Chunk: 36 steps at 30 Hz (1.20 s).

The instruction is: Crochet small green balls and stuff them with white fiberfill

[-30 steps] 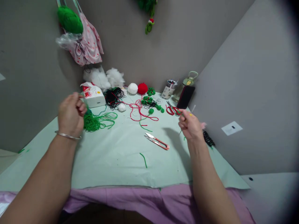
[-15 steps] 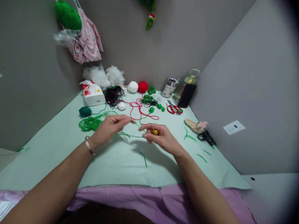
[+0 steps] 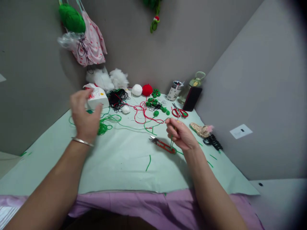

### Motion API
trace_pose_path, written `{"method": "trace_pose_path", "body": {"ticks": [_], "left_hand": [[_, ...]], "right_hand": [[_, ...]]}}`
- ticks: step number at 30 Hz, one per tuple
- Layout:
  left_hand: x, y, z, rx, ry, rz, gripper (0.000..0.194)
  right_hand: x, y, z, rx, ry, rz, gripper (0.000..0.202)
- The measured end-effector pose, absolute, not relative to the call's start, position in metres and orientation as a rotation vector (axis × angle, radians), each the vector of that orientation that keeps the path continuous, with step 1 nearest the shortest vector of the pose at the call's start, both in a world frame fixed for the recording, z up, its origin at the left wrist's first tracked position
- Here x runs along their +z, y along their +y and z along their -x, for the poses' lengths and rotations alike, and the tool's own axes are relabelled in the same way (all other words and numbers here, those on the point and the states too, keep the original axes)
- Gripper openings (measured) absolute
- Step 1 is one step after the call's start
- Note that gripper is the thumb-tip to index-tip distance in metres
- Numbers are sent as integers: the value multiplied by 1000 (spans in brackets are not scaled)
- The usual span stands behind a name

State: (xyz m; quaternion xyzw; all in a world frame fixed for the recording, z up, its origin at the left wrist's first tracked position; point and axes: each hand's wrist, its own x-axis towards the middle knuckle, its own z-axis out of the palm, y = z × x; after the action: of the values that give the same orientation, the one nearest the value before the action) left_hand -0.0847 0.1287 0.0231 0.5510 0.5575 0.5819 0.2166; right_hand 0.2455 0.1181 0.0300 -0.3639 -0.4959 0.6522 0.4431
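My left hand (image 3: 85, 116), somewhat blurred, is raised at the left with thumb and fingers apart and nothing in it. It covers part of the loose green yarn (image 3: 104, 126) and the front of the tissue pack (image 3: 98, 100). My right hand (image 3: 181, 132) is curled around a thin tool with a yellow handle, which looks like a crochet hook (image 3: 176, 128). Strands of green yarn hang below these fingers. Just under and left of that hand, red-handled thread snips (image 3: 164, 146) lie on the table, blades pointing left. A short green yarn scrap (image 3: 149, 163) lies nearer me.
Red-handled scissors (image 3: 179, 111), a phone (image 3: 192, 99), a bottle (image 3: 198, 80) and a pen cup (image 3: 174, 91) stand or lie at the back right. White (image 3: 137, 90) and red yarn balls (image 3: 147, 89) sit behind tangled red yarn (image 3: 143, 111). A beige crocheted piece (image 3: 200, 129) is at right.
My left hand has moved left, away from my right hand, and its fingers have opened. My right hand has shifted right and closed more. The thread snips have come into view.
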Motion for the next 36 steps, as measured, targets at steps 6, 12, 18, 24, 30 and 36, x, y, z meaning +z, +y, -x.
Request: {"method": "trace_pose_path", "body": {"ticks": [6, 12, 18, 24, 30, 36], "left_hand": [[6, 89, -1, 1015, 906, -1581, 61], [12, 105, 27, 1182, 992, -1419, 28], [20, 135, 89, 1799, 1189, -1154, 30], [26, 133, 95, 1940, 1449, -1267, 42], [15, 101, 28, 1435, 1213, -1516, 40], [4, 87, 0, 860, 850, -1599, 24]], "right_hand": [[23, 103, -218, 1892, -1439, 931, 35], [30, 107, -235, 1801, -1341, 898, 34], [32, 114, -250, 1725, -1243, 872, 32], [31, 112, -246, 1751, -1219, 834, 25], [24, 105, -224, 1853, -1265, 807, 33], [13, 105, -215, 1917, -1312, 833, 35]]}}
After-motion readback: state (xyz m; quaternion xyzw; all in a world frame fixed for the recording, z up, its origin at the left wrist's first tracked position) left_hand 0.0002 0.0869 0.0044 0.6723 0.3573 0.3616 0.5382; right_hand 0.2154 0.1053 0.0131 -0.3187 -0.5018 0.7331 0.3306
